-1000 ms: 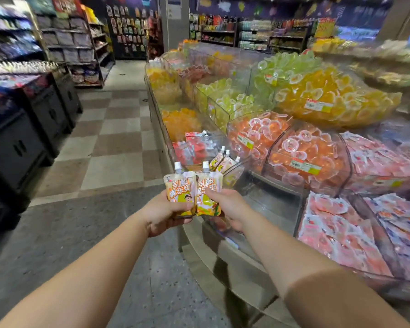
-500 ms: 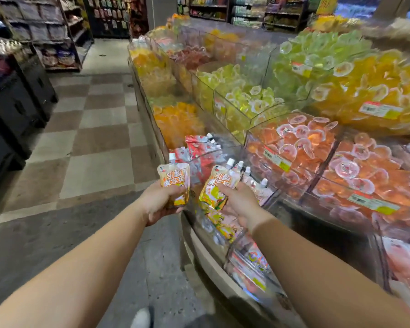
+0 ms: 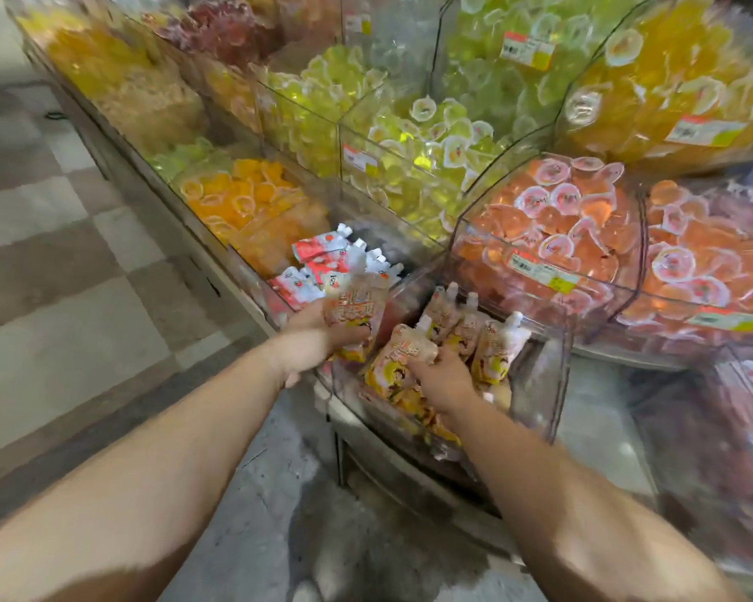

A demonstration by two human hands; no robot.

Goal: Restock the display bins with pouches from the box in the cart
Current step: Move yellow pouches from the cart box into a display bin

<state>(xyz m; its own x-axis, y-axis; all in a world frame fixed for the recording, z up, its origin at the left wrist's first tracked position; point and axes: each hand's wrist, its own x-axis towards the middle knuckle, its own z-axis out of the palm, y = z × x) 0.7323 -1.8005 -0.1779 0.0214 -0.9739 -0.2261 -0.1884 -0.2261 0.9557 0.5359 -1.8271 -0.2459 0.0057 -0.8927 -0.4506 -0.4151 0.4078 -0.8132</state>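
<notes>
A yellow-and-orange spouted pouch [image 3: 390,362] is going into the clear front bin [image 3: 557,367] just right of frame centre, its long axis tilting from lower left up to the cap at upper right, roughly in line with the pouches [image 3: 466,328] already standing there with caps up. The right hand [image 3: 442,380] is gripping it from the near side, fingers curled over its lower half, right above the bin's opening; that hand is plainly the nearer one to the drop. Just left of it, the left hand [image 3: 311,341] is holding a second pouch [image 3: 353,312] upright, fingers wrapped around its body, hovering at the bin's left wall and beside the neighbouring bin of red-and-white pouches [image 3: 322,262]. That second pouch looks likely to need a short shift rightward. Jelly cups [image 3: 553,219] are filling the bins above. The frame is motion-blurred.
</notes>
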